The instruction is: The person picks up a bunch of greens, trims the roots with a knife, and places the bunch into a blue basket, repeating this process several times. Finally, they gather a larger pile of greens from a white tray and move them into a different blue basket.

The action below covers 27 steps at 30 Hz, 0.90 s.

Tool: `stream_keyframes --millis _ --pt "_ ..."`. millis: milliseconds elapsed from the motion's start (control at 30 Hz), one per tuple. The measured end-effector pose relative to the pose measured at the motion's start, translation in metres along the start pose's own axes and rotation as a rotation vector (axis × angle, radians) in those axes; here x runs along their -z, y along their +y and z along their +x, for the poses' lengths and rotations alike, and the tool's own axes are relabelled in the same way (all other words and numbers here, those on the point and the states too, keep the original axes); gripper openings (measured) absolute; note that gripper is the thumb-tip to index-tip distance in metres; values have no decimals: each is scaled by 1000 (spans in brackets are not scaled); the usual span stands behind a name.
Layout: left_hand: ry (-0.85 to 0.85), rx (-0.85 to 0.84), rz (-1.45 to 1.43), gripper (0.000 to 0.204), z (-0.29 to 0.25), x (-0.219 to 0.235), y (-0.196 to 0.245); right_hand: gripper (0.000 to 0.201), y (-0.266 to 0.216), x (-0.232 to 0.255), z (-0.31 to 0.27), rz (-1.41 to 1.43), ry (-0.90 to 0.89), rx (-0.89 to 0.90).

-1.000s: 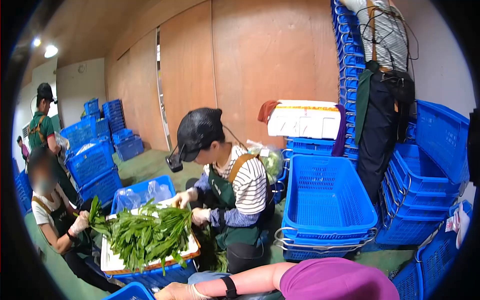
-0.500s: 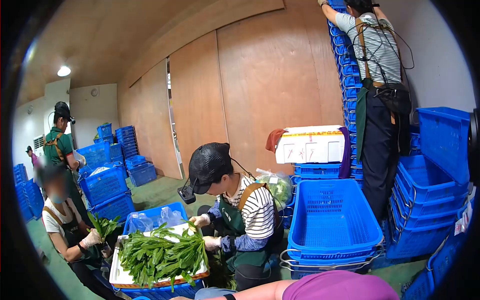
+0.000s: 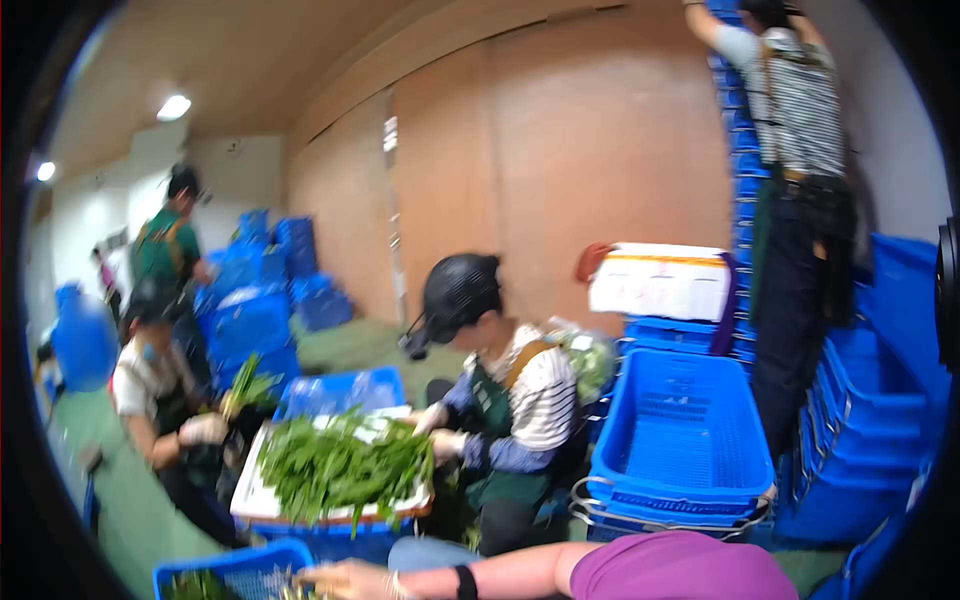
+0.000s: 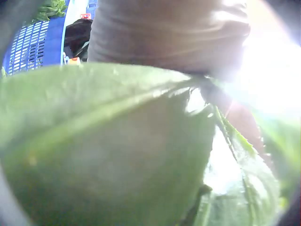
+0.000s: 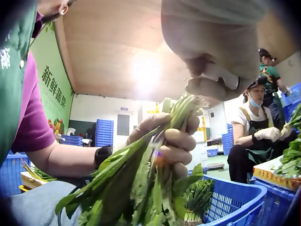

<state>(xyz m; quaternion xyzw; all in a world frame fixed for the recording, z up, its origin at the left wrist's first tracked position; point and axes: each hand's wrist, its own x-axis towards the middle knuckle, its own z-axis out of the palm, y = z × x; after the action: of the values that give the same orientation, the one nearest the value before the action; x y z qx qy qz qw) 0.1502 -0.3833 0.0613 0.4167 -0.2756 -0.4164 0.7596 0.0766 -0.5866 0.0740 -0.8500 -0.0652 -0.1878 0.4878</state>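
In the right wrist view my gloved left hand [image 5: 171, 148] grips a bunch of leafy greens [image 5: 141, 188], fingers wrapped round the stems and leaves hanging down. My gloved right hand [image 5: 216, 42] is close above, its thumb and finger pinching at the pale root ends [image 5: 188, 103]. The head view shows this right hand [image 3: 350, 578] at the bottom edge, over a blue basket [image 3: 285, 550] with greens [image 3: 200, 585] inside; my left hand is out of that view. Broad leaves [image 4: 103, 141] with toothed edges cover most of the left wrist view.
Beyond, a white foam box [image 3: 248, 490] piled with greens [image 3: 340, 465] sits on a blue crate. A person [image 3: 505, 400] works beside it, another [image 3: 165, 400] holds a bunch. Stacked blue crates [image 3: 680, 420] stand to the right, with a person [image 3: 800, 200] behind them.
The head view has turned, so the scene shifts right and the blue basket shows again. My right hand, almost out of view half a second ago, is visible again. The seated person's bunch has left the pile.
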Motion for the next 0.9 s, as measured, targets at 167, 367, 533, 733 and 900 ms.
stream_keyframes --millis 167,367,533,733,900 --pt "141 -136 -19 57 0 14 -17 34 8 4 -4 153 155 108" --pt "210 -83 131 48 -41 16 -3 44 -31 -4 4 304 -112 -197" --pt "285 -77 153 44 -59 24 -11 40 -40 -32 8 503 -333 -244" --pt "453 -87 321 41 -69 16 -9 42 -27 -58 6 322 -356 -17" --pt "603 -67 221 46 -78 14 -15 40 -31 -63 13 168 -420 11"
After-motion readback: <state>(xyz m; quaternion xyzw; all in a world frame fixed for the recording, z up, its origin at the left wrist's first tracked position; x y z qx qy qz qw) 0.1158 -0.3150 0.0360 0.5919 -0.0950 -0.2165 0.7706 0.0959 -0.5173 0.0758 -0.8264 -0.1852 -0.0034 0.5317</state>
